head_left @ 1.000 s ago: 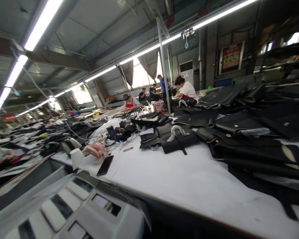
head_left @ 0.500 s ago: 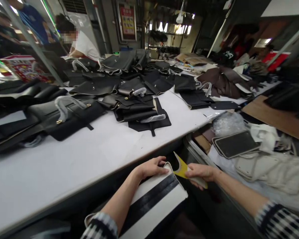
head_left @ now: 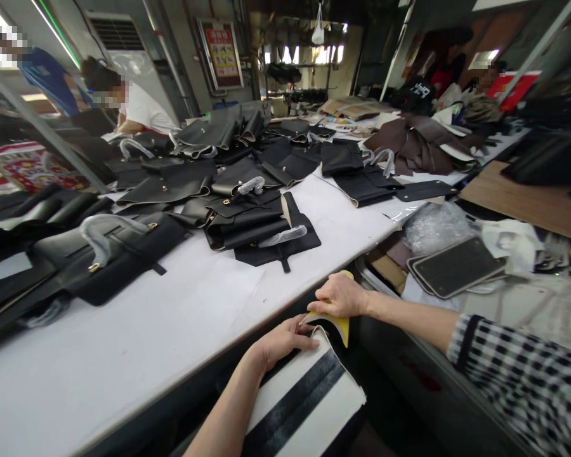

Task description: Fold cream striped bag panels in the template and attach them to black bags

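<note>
Below the table edge I hold a white bag piece (head_left: pixel 297 398) with a broad black stripe, tilted, its upper corner pointing away from me. My left hand (head_left: pixel 285 343) grips that corner, thumb on the white face and fingers over the far side. A yellow hand tool with a crescent-shaped end (head_left: pixel 343 327) is in my right hand (head_left: pixel 340 296), whose fingers are wrapped round its handle. The curved end is just above the corner, one tip close to my left fingers; whether it touches them or the piece I cannot tell.
On the white table (head_left: pixel 204 298) lie a black handbag (head_left: pixel 252 222) and another black bag (head_left: pixel 128 251) with a wrapped handle. Brown leather pieces (head_left: pixel 409 145) are piled farther back. Right of me a bin holds clear plastic (head_left: pixel 440 227) and dark panels (head_left: pixel 459 266). A co-worker (head_left: pixel 143 117) bends over the far left.
My right hand has moved up and left with the yellow tool, turning its curved end downward over the corner. The left hand keeps its hold. The view has shifted slightly.
</note>
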The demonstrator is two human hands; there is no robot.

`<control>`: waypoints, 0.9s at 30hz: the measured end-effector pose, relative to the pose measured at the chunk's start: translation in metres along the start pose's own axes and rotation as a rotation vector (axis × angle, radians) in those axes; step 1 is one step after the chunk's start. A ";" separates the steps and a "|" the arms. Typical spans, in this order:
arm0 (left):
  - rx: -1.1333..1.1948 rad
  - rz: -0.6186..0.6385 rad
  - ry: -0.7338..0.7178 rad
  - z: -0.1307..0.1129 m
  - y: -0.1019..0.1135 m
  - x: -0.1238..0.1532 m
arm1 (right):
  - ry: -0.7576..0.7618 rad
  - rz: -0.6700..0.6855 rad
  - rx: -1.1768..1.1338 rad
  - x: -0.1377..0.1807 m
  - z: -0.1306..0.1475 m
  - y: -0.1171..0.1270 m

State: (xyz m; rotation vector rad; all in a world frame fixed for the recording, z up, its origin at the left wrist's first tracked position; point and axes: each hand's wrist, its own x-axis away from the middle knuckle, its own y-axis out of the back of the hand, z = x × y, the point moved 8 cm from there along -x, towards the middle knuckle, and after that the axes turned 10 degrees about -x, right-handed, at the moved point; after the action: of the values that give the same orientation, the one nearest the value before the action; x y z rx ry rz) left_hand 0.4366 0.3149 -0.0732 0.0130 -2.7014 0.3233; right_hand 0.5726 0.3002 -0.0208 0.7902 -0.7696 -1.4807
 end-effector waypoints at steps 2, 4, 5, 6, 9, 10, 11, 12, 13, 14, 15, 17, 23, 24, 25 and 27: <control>-0.003 -0.028 -0.005 0.001 0.003 -0.001 | 0.099 0.032 0.073 -0.007 0.010 -0.005; -0.026 -0.047 -0.010 0.002 0.005 -0.001 | 0.178 0.059 0.126 -0.012 0.018 -0.011; -0.040 -0.049 -0.016 0.002 0.005 -0.001 | 0.212 0.069 0.146 -0.013 0.020 -0.014; -0.053 -0.047 -0.030 0.002 0.005 -0.002 | 0.241 0.077 0.163 -0.014 0.023 -0.016; -0.063 -0.036 -0.073 -0.003 0.003 -0.001 | 0.312 0.095 0.198 -0.013 0.028 -0.019; -0.061 -0.032 -0.080 -0.005 0.002 -0.001 | 0.330 0.100 0.207 -0.013 0.029 -0.020; -0.061 -0.028 -0.082 -0.006 0.001 0.000 | 0.346 0.105 0.215 -0.013 0.030 -0.021; -0.060 -0.023 -0.081 -0.007 0.001 0.000 | 0.361 0.109 0.221 -0.012 0.031 -0.021; -0.058 -0.018 -0.083 -0.008 0.000 0.001 | 0.373 0.113 0.227 -0.012 0.032 -0.022; -0.055 -0.014 -0.088 -0.009 -0.001 0.001 | 0.383 0.117 0.233 -0.012 0.032 -0.022; -0.051 -0.011 -0.092 -0.009 -0.001 0.001 | 0.391 0.120 0.238 -0.013 0.033 -0.023; -0.045 -0.004 -0.090 -0.009 -0.002 0.002 | 0.405 0.125 0.246 -0.013 0.035 -0.024; -0.039 -0.008 -0.070 -0.002 0.001 0.001 | 0.420 0.136 0.265 -0.013 0.036 -0.026; -0.037 -0.008 -0.071 -0.002 0.002 0.001 | 0.416 0.136 0.267 -0.013 0.036 -0.026; -0.034 -0.009 -0.070 -0.001 0.002 0.001 | 0.412 0.135 0.267 -0.012 0.036 -0.026; -0.025 -0.010 -0.074 -0.001 0.003 0.000 | 0.400 0.132 0.270 -0.012 0.036 -0.026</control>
State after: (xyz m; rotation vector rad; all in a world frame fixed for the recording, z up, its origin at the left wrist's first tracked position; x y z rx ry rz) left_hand 0.4366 0.3177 -0.0730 0.0318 -2.7771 0.2908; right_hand 0.5289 0.3138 -0.0221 1.1746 -0.7067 -1.0658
